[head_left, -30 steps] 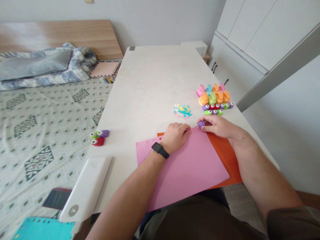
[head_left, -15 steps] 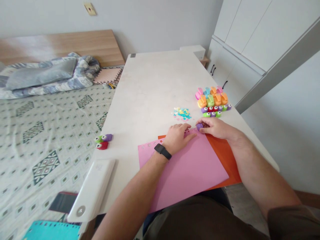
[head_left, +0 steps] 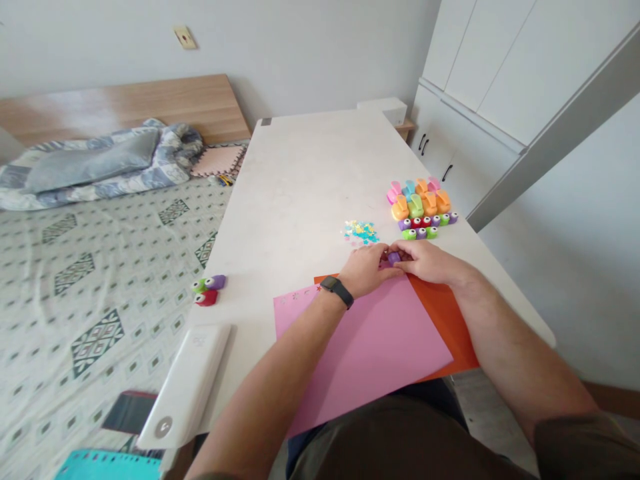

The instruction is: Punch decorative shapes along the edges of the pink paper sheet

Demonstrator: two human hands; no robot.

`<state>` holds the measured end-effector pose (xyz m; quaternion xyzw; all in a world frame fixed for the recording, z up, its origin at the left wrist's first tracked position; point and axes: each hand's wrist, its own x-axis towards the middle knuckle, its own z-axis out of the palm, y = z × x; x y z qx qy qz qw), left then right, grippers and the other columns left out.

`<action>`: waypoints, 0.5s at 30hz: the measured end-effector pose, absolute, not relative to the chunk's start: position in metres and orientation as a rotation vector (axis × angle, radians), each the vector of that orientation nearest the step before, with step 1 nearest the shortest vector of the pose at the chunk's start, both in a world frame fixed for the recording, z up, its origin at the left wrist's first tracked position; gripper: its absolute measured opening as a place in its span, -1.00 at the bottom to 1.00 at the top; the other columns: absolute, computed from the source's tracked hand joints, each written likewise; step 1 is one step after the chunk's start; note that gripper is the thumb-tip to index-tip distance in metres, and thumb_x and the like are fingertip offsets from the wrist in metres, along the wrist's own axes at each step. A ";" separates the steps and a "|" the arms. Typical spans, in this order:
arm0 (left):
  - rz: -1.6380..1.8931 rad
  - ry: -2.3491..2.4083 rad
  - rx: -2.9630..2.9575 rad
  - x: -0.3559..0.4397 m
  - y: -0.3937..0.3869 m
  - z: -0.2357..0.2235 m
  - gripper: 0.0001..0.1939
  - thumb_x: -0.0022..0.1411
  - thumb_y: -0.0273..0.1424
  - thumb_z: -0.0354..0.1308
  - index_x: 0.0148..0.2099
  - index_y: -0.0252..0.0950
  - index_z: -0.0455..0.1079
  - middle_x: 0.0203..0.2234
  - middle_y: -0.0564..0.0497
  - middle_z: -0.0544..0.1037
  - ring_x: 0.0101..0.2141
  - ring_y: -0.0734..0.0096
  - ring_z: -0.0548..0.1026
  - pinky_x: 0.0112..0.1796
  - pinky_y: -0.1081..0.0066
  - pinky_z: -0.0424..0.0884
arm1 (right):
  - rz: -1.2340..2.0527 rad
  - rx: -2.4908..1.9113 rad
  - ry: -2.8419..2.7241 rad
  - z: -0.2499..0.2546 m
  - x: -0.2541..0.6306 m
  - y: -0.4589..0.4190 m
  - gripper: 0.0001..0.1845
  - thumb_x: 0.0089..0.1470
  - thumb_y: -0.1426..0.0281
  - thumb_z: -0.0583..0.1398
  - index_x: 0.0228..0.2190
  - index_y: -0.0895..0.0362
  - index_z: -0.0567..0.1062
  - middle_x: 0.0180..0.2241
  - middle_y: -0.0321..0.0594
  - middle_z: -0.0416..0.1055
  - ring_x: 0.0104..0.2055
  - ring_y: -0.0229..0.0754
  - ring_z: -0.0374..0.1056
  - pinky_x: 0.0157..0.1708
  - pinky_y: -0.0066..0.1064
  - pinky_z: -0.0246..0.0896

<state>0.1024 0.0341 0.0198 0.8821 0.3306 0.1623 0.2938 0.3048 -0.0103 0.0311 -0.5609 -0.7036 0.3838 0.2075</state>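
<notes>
A small purple craft punch (head_left: 395, 258) sits at the far edge of a pink sheet of paper (head_left: 370, 340), toward its right corner. My right hand (head_left: 427, 261) is closed around this punch from the right side. From the left, my left hand (head_left: 367, 268), with a black watch on the wrist, reaches the same edge. Its thumb lies on the pink sheet and its fingers curl at the edge beside the punch. Cut-out shapes show along the sheet's far left edge. Under the pink sheet lies an orange sheet (head_left: 445, 327), sticking out to the right.
Beyond my hands lies a pile of small paper cut-outs (head_left: 362, 231). Several coloured punches (head_left: 420, 207) stand in rows at the right. Three more punches (head_left: 207, 290) are at the table's left edge, behind a long white device (head_left: 187, 387). A bed (head_left: 115, 267) adjoins the left side.
My left hand has slid right along the paper's edge, its fingers drawing in close to the purple punch. My right hand keeps hold of the punch. The camera view has shifted slightly.
</notes>
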 end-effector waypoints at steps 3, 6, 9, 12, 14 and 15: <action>0.431 0.865 2.318 0.103 0.035 0.019 -0.58 0.24 -0.05 0.31 -0.06 -0.26 0.44 -0.22 -0.06 0.62 -0.21 0.21 0.57 -0.20 0.31 0.43 | 1.051 -1.550 -1.965 0.032 0.304 -0.012 -0.74 0.12 0.34 0.26 -0.13 0.09 0.53 -0.31 -0.24 0.53 -0.31 -0.13 0.39 -0.32 -0.33 0.23; 0.447 0.865 2.311 0.104 0.034 0.019 -0.56 0.22 -0.03 0.33 -0.08 -0.28 0.43 -0.24 -0.06 0.61 -0.23 0.21 0.56 -0.23 0.32 0.40 | 1.044 -1.539 -1.969 0.032 0.304 -0.012 -0.75 0.11 0.35 0.27 -0.13 0.09 0.53 -0.30 -0.24 0.54 -0.31 -0.13 0.40 -0.33 -0.34 0.23; 0.453 0.864 2.323 0.104 0.034 0.018 -0.60 0.25 -0.06 0.31 -0.11 -0.29 0.41 -0.27 -0.06 0.60 -0.27 0.23 0.54 -0.28 0.34 0.36 | 1.025 -1.541 -1.982 0.031 0.304 -0.012 -0.76 0.10 0.37 0.27 -0.14 0.09 0.54 -0.30 -0.24 0.54 -0.30 -0.13 0.40 -0.32 -0.35 0.22; 0.451 0.852 2.345 0.105 0.033 0.018 -0.64 0.27 -0.08 0.30 -0.14 -0.28 0.41 -0.30 -0.04 0.59 -0.30 0.25 0.52 -0.30 0.35 0.32 | 1.021 -1.533 -1.994 0.031 0.303 -0.012 -0.77 0.10 0.39 0.27 -0.15 0.10 0.53 -0.30 -0.25 0.54 -0.29 -0.13 0.41 -0.31 -0.35 0.23; 0.449 0.844 2.355 0.104 0.032 0.018 -0.64 0.27 -0.09 0.30 -0.16 -0.28 0.41 -0.32 -0.03 0.58 -0.32 0.26 0.51 -0.30 0.36 0.31 | 1.027 -1.532 -1.994 0.031 0.302 -0.013 -0.77 0.10 0.39 0.26 -0.16 0.10 0.53 -0.31 -0.25 0.54 -0.30 -0.14 0.40 -0.31 -0.35 0.23; 0.449 0.843 2.359 0.104 0.032 0.018 -0.65 0.27 -0.09 0.30 -0.17 -0.28 0.41 -0.33 -0.03 0.58 -0.33 0.27 0.51 -0.31 0.36 0.30 | 1.030 -1.533 -1.991 0.032 0.302 -0.013 -0.77 0.10 0.40 0.26 -0.16 0.10 0.53 -0.32 -0.26 0.54 -0.30 -0.14 0.40 -0.32 -0.36 0.23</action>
